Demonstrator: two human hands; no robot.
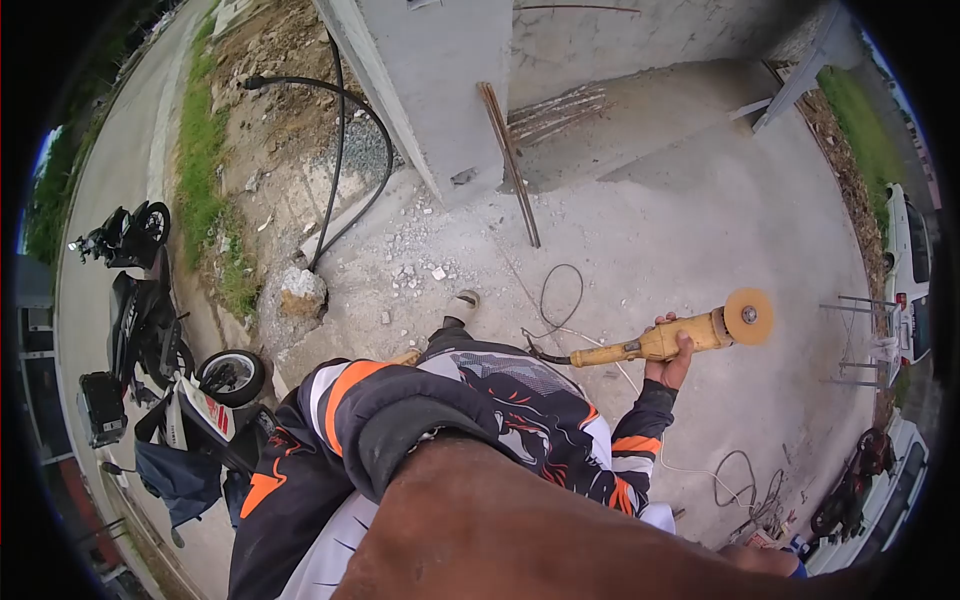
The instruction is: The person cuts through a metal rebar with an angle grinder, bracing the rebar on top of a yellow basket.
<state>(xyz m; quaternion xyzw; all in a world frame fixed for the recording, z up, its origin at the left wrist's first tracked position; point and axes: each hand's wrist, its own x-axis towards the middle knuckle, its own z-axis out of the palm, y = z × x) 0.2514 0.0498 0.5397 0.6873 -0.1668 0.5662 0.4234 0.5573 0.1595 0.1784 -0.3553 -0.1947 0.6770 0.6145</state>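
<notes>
My right hand [676, 362] is closed around the body of a yellow angle grinder [708, 332], holding it out to the right over the concrete floor. The grinder's tan disc [762, 318] faces up towards me, and its dark cord [546, 354] leaves the handle's left end. My left forearm [470, 510] rises bare from a pushed-up sleeve [355, 400] and fills the lower middle, close to the camera. The left hand itself is out of the frame. A shoe [463, 305] shows just beyond the jersey's front.
Ahead stands a concrete column [435, 90] with steel bars [510, 160] leaning by it. A thick black cable [340, 150] loops over rubble [430, 255]. Motorbikes [150, 320] stand at left. Coiled cords [750, 490] lie lower right; parked vehicles [908, 275] line the far right.
</notes>
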